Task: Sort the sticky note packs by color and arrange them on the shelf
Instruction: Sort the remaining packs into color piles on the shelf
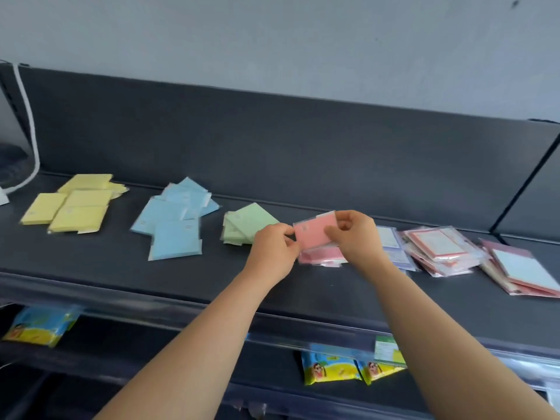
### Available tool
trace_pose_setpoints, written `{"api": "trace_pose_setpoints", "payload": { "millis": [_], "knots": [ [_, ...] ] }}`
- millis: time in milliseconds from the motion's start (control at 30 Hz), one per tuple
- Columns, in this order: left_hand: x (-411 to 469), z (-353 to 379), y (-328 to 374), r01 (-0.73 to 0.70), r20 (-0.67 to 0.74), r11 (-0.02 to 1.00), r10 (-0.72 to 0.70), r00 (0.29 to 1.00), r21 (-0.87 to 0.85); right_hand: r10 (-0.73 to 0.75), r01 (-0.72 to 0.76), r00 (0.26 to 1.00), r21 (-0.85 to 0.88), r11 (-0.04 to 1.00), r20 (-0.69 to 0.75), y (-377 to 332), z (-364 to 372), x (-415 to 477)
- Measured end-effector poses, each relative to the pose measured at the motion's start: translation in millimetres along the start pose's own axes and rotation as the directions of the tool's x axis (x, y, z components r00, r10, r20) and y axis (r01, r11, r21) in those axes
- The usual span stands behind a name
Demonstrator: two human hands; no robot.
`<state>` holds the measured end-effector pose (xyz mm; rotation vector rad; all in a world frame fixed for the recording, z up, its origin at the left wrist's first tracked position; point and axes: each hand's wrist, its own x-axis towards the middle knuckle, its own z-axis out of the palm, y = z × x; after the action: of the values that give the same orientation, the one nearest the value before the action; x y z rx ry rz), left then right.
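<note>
Behind everything, a pale grey painted wall (272, 40) fills the top of the view, and below it runs the dark grey back panel (272, 140) of a long dark grey shelf (333, 286). A white cable (28, 125) hangs down the panel at the far left. On a lower shelf lie yellow-and-blue printed snack packets (330, 368).

Across the upper shelf the packs lie in separate groups. At the left is a loose heap of yellow sticky note packs (75, 204), then a heap of light blue sticky note packs (175, 219), then a small stack of pale green sticky note packs (245, 222). At the far right lies an overlapping pile of clear-wrapped packs with red borders (439, 247), and beside it, nearer the middle, are lavender packs (391, 241), partly hidden by the right forearm.

Both bare arms reach in from the bottom edge. The left hand (272, 248) and the right hand (354, 234) are close together, each pinching one end of a single pink sticky note pack in a clear wrapper (312, 234) – left fingers on its left edge, right thumb and fingers curled on its right side. That pack is raised just above a few more pink packs (321, 256) lying flat on the shelf, between the green stack and the lavender ones.
</note>
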<state>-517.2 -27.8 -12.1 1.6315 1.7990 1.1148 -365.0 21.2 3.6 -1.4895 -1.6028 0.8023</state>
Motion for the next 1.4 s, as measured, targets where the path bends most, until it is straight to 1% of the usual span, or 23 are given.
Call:
{"api": "trace_pose_setpoints", "payload": {
  "millis": [67, 133, 233, 300, 333, 367, 467, 567, 667, 833, 967, 1067, 1200, 1400],
  "knots": [
    [0, 12, 5, 0.033, -0.018, 0.999, -0.033, 0.999, 0.001, -0.011, 0.012, 1.000, -0.064, 0.998, 0.019, 9, -6, 3],
    [1, 21, 7, 0.066, -0.027, 0.998, -0.067, 0.997, -0.005, -0.042, 0.049, 0.998, -0.168, 0.984, 0.046, 15, -8, 6],
    [1, 28, 7, 0.078, -0.061, 0.997, -0.078, 0.995, -0.003, -0.078, 0.104, 0.993, -0.347, 0.932, 0.088, 23, -4, 7],
    [2, 30, 7, 0.070, -0.085, 0.998, -0.069, 0.994, 0.007, -0.093, 0.126, 0.991, -0.440, 0.889, 0.095, 28, 0, 8],
    [2, 31, 7, 0.065, -0.090, 0.998, -0.064, 0.994, 0.013, -0.106, 0.136, 0.990, -0.458, 0.878, 0.091, 29, 0, 8],
    [2, 32, 6, 0.063, -0.094, 0.998, -0.061, 0.994, 0.018, -0.127, 0.154, 0.988, -0.467, 0.871, 0.089, 29, 0, 8],
    [4, 34, 3, 0.044, -0.098, 0.998, -0.039, 0.994, 0.047, -0.131, 0.162, 0.986, -0.439, 0.884, 0.101, 25, -2, 4],
    [3, 33, 1, -0.003, -0.092, 0.990, 0.016, 0.996, 0.140, -0.156, 0.183, 0.983, -0.408, 0.894, 0.100, 24, -8, -3],
    [-1, 29, 8, -0.103, -0.073, 0.958, 0.127, 0.989, 0.269, -0.171, 0.191, 0.982, -0.418, 0.888, 0.086, 25, -22, -16],
    [-11, 32, 36, -0.284, -0.014, 0.892, 0.308, 0.951, 0.353, -0.205, 0.161, 0.978, -0.466, 0.870, -0.045, 27, -63, -37],
    [-23, 57, 64, -0.403, 0.036, 0.850, 0.416, 0.909, 0.341, -0.186, 0.089, 0.972, -0.508, 0.857, -0.143, 47, -102, -56],
    [-32, 86, 87, -0.477, 0.106, 0.822, 0.469, 0.877, 0.312, -0.147, 0.018, 0.966, -0.511, 0.859, -0.214, 64, -132, -71],
    [-44, 132, 123, -0.541, 0.164, 0.801, 0.515, 0.841, 0.256, -0.126, -0.041, 0.947, -0.502, 0.864, -0.295, 86, -181, -90],
    [-68, 217, 190, -0.596, 0.199, 0.779, 0.564, 0.801, 0.192, -0.098, -0.133, 0.923, -0.547, 0.826, -0.373, 137, -281, -108]
  ]
}}
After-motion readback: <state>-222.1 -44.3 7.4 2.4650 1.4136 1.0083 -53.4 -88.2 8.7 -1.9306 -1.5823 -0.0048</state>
